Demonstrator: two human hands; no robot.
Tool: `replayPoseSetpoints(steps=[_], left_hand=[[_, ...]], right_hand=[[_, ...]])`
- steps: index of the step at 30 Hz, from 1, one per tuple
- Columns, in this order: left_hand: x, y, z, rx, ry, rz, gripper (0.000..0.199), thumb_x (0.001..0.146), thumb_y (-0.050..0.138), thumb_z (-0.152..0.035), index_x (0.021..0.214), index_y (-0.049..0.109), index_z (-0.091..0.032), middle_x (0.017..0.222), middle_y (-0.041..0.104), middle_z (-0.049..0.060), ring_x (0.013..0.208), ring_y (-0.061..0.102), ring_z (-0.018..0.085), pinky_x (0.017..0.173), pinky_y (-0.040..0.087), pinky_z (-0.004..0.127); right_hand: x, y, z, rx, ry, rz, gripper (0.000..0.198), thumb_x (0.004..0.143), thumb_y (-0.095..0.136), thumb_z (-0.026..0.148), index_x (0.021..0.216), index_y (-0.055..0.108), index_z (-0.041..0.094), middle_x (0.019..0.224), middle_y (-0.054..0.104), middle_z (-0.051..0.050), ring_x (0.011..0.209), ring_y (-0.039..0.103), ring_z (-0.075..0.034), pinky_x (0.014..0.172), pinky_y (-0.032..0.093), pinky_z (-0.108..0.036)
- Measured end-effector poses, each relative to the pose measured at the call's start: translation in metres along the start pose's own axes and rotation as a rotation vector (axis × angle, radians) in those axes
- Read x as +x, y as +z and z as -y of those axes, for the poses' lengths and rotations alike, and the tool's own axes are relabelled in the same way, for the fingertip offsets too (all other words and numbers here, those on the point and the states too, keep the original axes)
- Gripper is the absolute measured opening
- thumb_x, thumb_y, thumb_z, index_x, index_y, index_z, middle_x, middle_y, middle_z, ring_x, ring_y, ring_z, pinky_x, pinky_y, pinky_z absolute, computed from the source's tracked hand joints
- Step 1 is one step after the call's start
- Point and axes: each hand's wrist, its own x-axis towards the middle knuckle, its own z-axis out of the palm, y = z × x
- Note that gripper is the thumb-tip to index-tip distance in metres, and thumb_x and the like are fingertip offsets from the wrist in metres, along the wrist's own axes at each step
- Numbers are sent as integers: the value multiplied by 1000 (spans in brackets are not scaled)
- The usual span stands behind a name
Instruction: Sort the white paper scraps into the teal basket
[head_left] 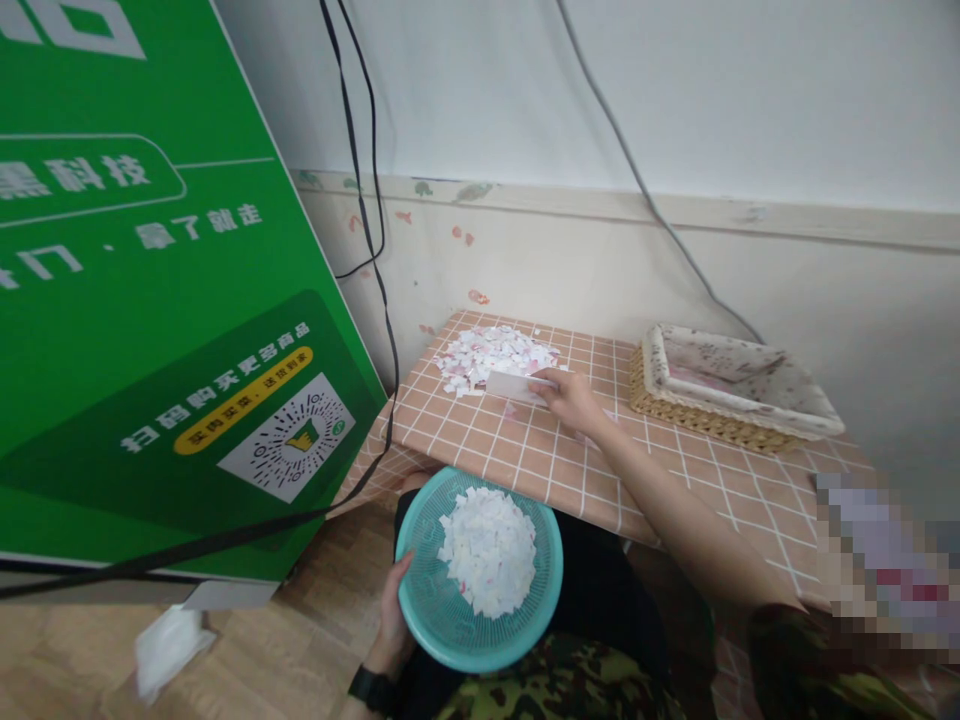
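A white card (512, 387) is pinched between closed thumb and fingers of the right hand (568, 398), at the near edge of heaped paper scraps (495, 350) on the checked tablecloth (439, 425), while the left hand (394, 610) (thumb at the rim, other fingers hidden) grips a teal basket (480, 652) holding more white bits (491, 550).

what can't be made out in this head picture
- Head view: most fingers of the left hand, hidden by the teal basket.
- Head view: any print on the paper scraps, too small and blurred.
- Head view: the underside of the white card in the right hand, facing away.
- Head view: the green panel, cut off left and top.
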Motion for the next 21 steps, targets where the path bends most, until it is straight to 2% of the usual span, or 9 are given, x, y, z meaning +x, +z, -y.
replayPoseSetpoints(steps=[4, 8, 11, 14, 16, 19, 21], left_hand=[[0, 0, -1, 25, 16, -14, 20, 64, 69, -28, 77, 72, -13, 71, 74, 8, 63, 67, 24, 68, 52, 38], [-1, 1, -2, 55, -5, -5, 22, 64, 69, -30, 76, 72, -12, 70, 73, 9, 63, 67, 24, 70, 52, 38], [-1, 2, -1, 42, 9, 1, 22, 63, 70, -31, 75, 72, -13, 69, 73, 8, 67, 68, 25, 74, 51, 39], [-1, 3, -1, 23, 42, -9, 21, 62, 70, -30, 75, 72, -13, 69, 73, 7, 68, 68, 25, 75, 51, 38], [-3, 4, -2, 22, 42, -2, 21, 63, 69, -29, 77, 72, -13, 70, 73, 7, 70, 68, 25, 75, 51, 38], [-5, 5, -3, 36, 31, -3, 22, 64, 69, -29, 78, 72, -13, 71, 74, 8, 72, 68, 26, 76, 51, 39], [-4, 5, -3, 43, 27, -9, 20, 64, 68, -28, 79, 72, -14, 70, 74, 7, 73, 68, 27, 76, 52, 40]], right_hand=[[-7, -6, 2, 38, -43, 31, 20, 86, 53, 27, 91, 70, 17, 84, 71, -5, 74, 62, -16, 68, 41, -25], [-12, 2, 8, -1, -18, 13, 23, 88, 50, 27, 97, 69, 19, 84, 72, -4, 72, 64, -16, 68, 43, -27], [-19, 5, 16, -6, -42, 52, 24, 87, 49, 23, 100, 69, 20, 87, 72, -4, 76, 65, -17, 70, 45, -28], [-29, -5, 23, 23, -99, 117, 25, 88, 48, 22, 103, 68, 21, 95, 72, -4, 82, 66, -17, 72, 46, -27], [-34, -16, 25, 0, -123, 137, 24, 89, 48, 23, 102, 68, 21, 91, 73, -3, 77, 66, -16, 68, 45, -26], [-42, -27, 29, -104, -101, 41, 23, 89, 49, 26, 99, 69, 20, 81, 72, -3, 64, 65, -15, 60, 43, -25], [-48, -23, 39, -175, -77, -52, 25, 89, 48, 29, 103, 67, 18, 79, 72, -5, 59, 63, -15, 57, 42, -26]])
